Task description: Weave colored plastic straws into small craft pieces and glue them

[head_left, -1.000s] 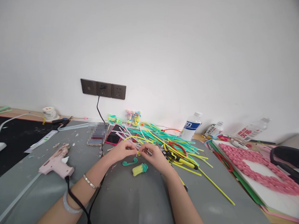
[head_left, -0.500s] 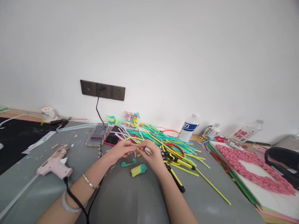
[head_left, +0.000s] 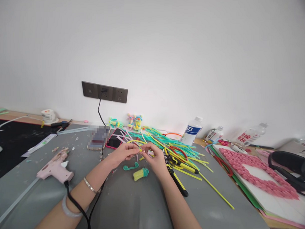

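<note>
Between the fingertips of both hands is a small yellow piece of pipe cleaner, mostly hidden by the fingers. My left hand pinches it from the left, and my right hand pinches it from the right. Just below them on the grey mat lie a teal pipe cleaner with curled ends and a small yellow bundle with a teal wrapped top. Yellow-and-black wire strippers rest beside my right wrist. Behind the hands spreads a pile of teal, yellow and white pipe cleaners.
A pink glue gun lies at left, its black cord crossing my left forearm. A phone and small pipe-cleaner figures are at the back. A bottle stands behind the pile. Pink braided work lies on white board at right.
Both hands stay in nearly the same place, with the fingers shifting slightly around the yellow piece. A little more of its yellow shows between the fingertips.
</note>
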`<state>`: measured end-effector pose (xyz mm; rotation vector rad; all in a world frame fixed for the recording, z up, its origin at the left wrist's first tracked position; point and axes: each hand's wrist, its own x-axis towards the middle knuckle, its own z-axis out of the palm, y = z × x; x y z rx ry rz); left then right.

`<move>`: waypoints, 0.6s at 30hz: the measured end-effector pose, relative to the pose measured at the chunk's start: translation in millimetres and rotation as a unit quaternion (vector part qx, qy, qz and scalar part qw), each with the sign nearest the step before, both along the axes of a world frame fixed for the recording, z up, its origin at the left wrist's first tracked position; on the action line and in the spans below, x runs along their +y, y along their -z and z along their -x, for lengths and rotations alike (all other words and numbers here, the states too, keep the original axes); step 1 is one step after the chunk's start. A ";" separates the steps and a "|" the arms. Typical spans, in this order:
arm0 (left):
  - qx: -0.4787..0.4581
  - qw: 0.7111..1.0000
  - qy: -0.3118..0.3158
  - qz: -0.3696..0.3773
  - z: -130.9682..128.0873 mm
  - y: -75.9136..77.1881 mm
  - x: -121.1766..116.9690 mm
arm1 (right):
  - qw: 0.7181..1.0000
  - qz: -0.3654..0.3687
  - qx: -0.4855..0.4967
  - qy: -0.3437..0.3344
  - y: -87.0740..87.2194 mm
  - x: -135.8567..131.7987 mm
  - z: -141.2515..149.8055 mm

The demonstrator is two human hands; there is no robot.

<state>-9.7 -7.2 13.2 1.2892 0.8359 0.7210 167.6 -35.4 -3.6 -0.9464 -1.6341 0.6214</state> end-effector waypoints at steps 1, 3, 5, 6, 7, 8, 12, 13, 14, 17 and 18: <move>-0.006 1.000 -0.001 -0.001 -0.5 -0.4 0.0 | 1.000 0.001 0.002 0.004 0.3 -0.1 0.3; -0.013 1.000 -0.002 -0.001 -1.3 -1.2 -0.2 | 1.000 0.000 0.002 0.009 0.5 -0.5 0.9; -0.014 1.000 -0.001 0.001 -1.4 -1.9 -0.5 | 1.000 -0.007 0.006 0.009 0.0 -1.1 1.3; -0.013 1.000 0.001 0.002 -1.1 -2.0 -0.7 | 1.000 -0.010 0.008 0.008 -0.4 -1.4 1.4; -0.011 1.000 0.005 0.002 -0.7 -2.0 -0.8 | 1.000 -0.015 0.008 0.006 -0.8 -1.7 1.5; -0.009 1.000 0.010 0.001 -0.1 -1.9 -0.9 | 1.000 -0.020 0.007 0.004 -1.1 -1.9 1.6; 0.004 0.999 0.031 -0.009 2.9 -2.1 -0.3 | 0.999 -0.040 -0.005 -0.003 -0.6 -1.8 0.7; 0.007 0.999 0.035 -0.010 3.6 -2.5 -0.1 | 0.999 -0.043 -0.008 -0.005 -0.1 -1.7 0.4; 0.012 0.999 0.039 -0.011 4.3 -3.0 0.1 | 0.999 -0.044 -0.009 -0.006 0.3 -1.5 0.0; 0.019 0.999 0.049 -0.013 6.1 -4.2 0.7 | 0.999 -0.045 -0.005 -0.011 0.2 -1.6 -0.3; 0.019 0.998 0.052 -0.014 6.5 -4.3 0.9 | 0.999 -0.043 -0.001 -0.012 -0.3 -1.9 0.0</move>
